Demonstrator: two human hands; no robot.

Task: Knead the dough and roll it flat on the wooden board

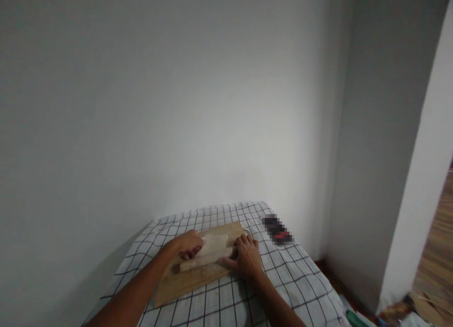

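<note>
A pale, flat sheet that looks like dough (214,243) lies on a wooden board (177,289), with a thicker, roll-like band (201,261) along its near edge. At the sheet's left side, my left hand (187,243) is closed, fingers curled under; whatever is inside them is hidden. My right hand (247,256) grips the sheet's right end, its thumb against the near band and its bent fingers farther back. Both hands rest low over the board, with the sheet between them.
Under the board is a white tablecloth with dark grid lines (283,280). A blurred dark item with a red patch (278,230) lies at the back right. A plain wall (212,105) rises behind the table. Assorted items (406,313) are on the floor at lower right.
</note>
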